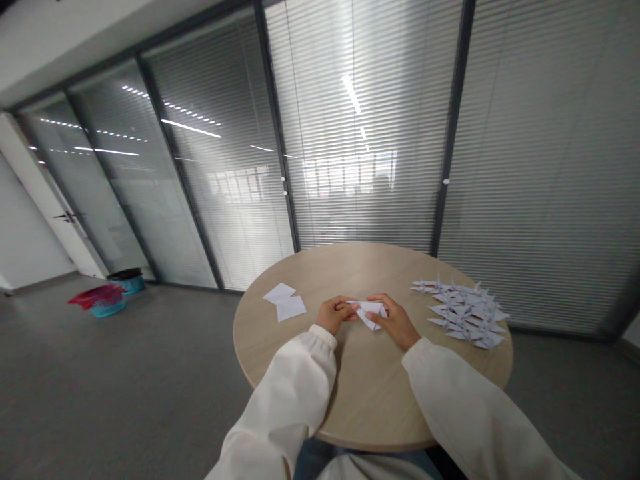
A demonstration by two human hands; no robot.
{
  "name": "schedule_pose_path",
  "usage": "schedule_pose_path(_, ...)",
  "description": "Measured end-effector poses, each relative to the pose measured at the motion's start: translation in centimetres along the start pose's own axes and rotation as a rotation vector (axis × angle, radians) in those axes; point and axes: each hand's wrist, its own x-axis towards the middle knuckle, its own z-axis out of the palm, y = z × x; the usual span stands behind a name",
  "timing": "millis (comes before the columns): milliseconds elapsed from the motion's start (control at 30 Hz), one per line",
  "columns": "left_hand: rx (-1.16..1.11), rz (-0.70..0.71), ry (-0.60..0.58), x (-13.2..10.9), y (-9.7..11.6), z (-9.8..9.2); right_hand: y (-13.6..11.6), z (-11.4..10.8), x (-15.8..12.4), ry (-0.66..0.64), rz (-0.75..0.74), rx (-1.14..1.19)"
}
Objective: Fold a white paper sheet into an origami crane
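A partly folded piece of white paper point(371, 313) lies on the round wooden table point(360, 400) between my hands. My left hand point(336, 313) pinches its left tip, fingers closed on the paper. On the other side, my right hand point(396, 319) presses and grips the right part of the same paper. Both sleeves are cream-coloured.
Two flat white paper squares point(285, 301) lie on the table to the left. Several folded paper cranes point(463, 311) are spread at the right side. Glass walls with blinds stand behind. Baskets point(107, 299) sit on the grey floor at far left.
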Motion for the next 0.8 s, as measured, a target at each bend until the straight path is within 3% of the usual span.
schedule_pose_path(367, -0.037, -0.159, 0.068, 0.9, -1.0, -1.1, 0.1, -0.2, -0.1, 0.052, -0.019, -0.117)
schedule_pose_path(800, -0.002, -0.137, 0.106, 0.6, -0.3, -0.7, -0.2, -0.1, -0.3, 0.041, -0.015, -0.132)
